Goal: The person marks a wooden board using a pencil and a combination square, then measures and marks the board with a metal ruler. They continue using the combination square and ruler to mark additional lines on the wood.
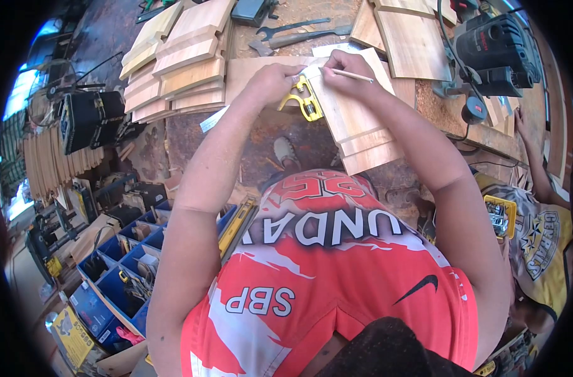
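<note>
My left hand (275, 83) is closed on a yellow combination square (309, 105), set against the edge of a pale wooden board (357, 125). The board lies slanted over the bench edge, with notches cut near its near end. In my right hand (350, 68) is a pencil (354, 76), its blunt end pointing right. That hand rests on the board close to the square. My fingers hide the pencil's tip and part of the square's blade.
Notched boards (192, 38) are stacked at the left, and more boards (412, 41) lie at the right. A wrench (292, 26) and a chisel-like tool (311, 36) lie behind. A Bosch power tool (487, 47) stands right. A blue divided box (120, 289) is below left; another person (538, 232) is at right.
</note>
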`<action>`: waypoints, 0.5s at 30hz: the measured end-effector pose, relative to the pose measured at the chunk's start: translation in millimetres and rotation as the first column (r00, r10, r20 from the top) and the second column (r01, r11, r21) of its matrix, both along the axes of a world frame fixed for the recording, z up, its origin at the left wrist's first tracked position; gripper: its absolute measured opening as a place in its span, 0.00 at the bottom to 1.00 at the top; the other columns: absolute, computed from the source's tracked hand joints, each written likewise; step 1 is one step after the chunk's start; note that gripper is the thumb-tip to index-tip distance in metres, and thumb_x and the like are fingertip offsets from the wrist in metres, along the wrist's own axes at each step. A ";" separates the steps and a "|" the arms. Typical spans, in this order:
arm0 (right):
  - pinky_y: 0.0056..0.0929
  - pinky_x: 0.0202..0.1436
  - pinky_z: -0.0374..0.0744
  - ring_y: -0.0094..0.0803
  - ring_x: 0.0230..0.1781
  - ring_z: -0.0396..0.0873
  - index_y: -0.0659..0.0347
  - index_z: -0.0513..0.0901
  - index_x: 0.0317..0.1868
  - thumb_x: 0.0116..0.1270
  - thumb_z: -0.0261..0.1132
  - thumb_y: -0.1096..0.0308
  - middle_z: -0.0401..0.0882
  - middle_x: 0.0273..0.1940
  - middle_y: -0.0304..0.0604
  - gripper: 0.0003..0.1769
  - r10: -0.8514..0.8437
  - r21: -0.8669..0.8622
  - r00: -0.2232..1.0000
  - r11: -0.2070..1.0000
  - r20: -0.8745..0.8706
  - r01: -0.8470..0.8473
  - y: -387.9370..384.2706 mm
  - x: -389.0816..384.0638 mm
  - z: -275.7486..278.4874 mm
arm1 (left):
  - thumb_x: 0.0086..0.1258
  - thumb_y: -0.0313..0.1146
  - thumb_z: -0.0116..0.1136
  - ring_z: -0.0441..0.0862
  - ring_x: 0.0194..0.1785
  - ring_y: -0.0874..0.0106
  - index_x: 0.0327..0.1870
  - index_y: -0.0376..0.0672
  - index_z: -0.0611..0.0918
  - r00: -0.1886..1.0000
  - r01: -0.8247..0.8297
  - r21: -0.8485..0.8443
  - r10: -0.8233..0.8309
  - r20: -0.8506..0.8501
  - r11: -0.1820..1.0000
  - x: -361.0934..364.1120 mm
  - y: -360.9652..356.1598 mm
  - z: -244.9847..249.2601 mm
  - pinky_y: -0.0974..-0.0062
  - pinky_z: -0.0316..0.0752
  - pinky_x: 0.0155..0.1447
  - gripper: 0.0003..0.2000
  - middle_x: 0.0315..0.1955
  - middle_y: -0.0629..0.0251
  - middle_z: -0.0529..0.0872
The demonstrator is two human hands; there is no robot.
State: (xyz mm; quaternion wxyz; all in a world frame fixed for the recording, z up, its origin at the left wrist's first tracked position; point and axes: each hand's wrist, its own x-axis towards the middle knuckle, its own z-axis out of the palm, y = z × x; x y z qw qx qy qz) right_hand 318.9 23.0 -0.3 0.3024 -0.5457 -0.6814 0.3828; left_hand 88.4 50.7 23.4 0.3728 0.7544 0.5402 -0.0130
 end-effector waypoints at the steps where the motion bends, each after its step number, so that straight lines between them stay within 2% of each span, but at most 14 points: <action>1: 0.35 0.37 0.79 0.36 0.31 0.83 0.60 0.82 0.33 0.60 0.67 0.58 0.85 0.30 0.45 0.13 -0.002 0.001 1.000 1.000 -0.001 0.002 0.2 -0.7 -0.4 | 0.77 0.36 0.56 0.87 0.43 0.66 0.67 0.60 0.81 1.000 -0.003 -0.007 0.003 -0.005 1.000 0.7 0.0 1.6 0.69 0.79 0.54 0.18 0.44 0.53 0.90; 3: 0.35 0.37 0.79 0.36 0.31 0.83 0.59 0.82 0.34 0.60 0.67 0.58 0.85 0.30 0.45 0.13 -0.018 0.017 0.999 1.000 -0.042 0.018 -0.4 -2.6 -1.7 | 0.77 0.36 0.56 0.87 0.43 0.67 0.67 0.60 0.81 1.000 -0.006 -0.015 0.006 -0.010 1.000 2.1 -0.7 4.2 0.69 0.79 0.54 0.18 0.44 0.53 0.90; 5: 0.35 0.37 0.79 0.36 0.31 0.83 0.60 0.82 0.34 0.60 0.67 0.58 0.85 0.30 0.46 0.13 0.000 0.009 1.000 1.000 -0.012 0.000 -0.2 0.5 -0.7 | 0.75 0.37 0.56 0.87 0.51 0.57 0.64 0.63 0.83 0.999 -0.046 -0.061 0.046 0.000 0.997 2.8 -1.5 5.5 0.64 0.77 0.59 0.17 0.48 0.53 0.89; 13: 0.35 0.40 0.80 0.38 0.33 0.84 0.59 0.83 0.36 0.60 0.66 0.57 0.85 0.31 0.46 0.13 -0.053 0.011 0.998 0.998 -0.021 0.054 5.7 -5.3 -12.0 | 0.76 0.37 0.56 0.86 0.51 0.57 0.64 0.60 0.83 0.998 -0.033 -0.067 0.036 0.051 0.997 -1.8 1.1 -2.3 0.65 0.77 0.59 0.17 0.49 0.53 0.89; 15: 0.36 0.40 0.80 0.39 0.34 0.85 0.59 0.84 0.36 0.60 0.66 0.57 0.86 0.32 0.47 0.13 -0.112 0.061 0.990 0.991 -0.087 0.118 9.8 -5.6 -12.9 | 0.75 0.36 0.56 0.87 0.51 0.58 0.64 0.58 0.83 0.998 -0.031 -0.075 0.036 0.058 0.997 -5.1 1.6 -3.7 0.66 0.77 0.60 0.18 0.49 0.53 0.89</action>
